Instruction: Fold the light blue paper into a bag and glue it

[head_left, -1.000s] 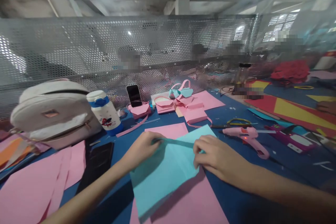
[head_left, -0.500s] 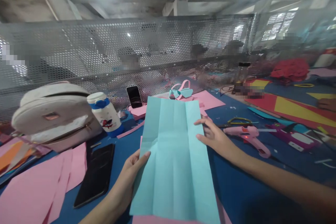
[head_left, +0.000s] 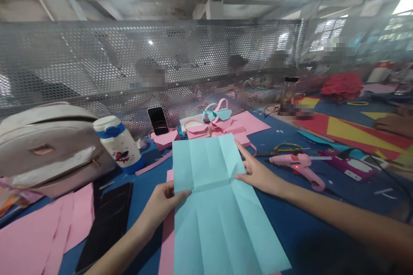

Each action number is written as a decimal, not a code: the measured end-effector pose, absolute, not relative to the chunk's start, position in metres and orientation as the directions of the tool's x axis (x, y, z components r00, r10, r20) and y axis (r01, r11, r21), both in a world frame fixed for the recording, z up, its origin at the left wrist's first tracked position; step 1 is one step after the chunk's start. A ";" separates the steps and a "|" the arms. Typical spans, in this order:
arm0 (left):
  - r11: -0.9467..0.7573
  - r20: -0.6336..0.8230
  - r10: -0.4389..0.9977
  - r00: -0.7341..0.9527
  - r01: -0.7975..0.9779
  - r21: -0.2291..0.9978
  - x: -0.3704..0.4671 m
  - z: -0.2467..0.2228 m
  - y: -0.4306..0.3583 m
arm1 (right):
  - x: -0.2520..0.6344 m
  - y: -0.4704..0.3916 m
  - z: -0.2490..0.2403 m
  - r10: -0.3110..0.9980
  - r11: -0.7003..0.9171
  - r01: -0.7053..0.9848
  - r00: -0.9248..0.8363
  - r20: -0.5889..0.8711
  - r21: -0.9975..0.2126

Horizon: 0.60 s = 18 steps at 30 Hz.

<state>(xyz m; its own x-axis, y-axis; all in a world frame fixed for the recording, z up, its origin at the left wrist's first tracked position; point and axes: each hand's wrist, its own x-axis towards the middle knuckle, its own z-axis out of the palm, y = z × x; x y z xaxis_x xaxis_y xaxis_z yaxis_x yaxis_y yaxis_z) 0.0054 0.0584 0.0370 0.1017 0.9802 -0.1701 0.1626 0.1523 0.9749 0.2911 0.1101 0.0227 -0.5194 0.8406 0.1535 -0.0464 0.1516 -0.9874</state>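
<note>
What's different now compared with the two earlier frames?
The turquoise sheet, folded over at first, is now opened out, its creases showing. The left hand and right hand have moved from its far edge to its opposite side edges. Neither has visibly let go. The glue gun, bottle and backpack stay put; the camera view swung slightly right.

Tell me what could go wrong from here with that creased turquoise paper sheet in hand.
The pink glue gun points its nozzle toward the right hand, and its red light is lit; if hot, it might burn that hand.

The turquoise paper sheet, held at its sides by the left hand and the right, has many creases, so it could buckle along the wrong one.

Pink paper lies beneath and might get dragged along.
</note>
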 end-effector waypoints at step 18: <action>0.016 -0.064 0.996 0.069 0.547 0.837 -0.006 0.021 0.063 | 0.290 0.119 0.003 0.898 0.146 0.272 -0.441 0.011 -0.951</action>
<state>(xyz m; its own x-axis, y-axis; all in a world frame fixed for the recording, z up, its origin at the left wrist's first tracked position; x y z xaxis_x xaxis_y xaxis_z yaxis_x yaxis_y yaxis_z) -0.0061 0.0632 0.0214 0.0690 0.9956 -0.0641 0.5466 0.0160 0.8372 0.2900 0.1189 0.0030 -0.4408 0.8975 0.0113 0.2724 0.1457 -0.9511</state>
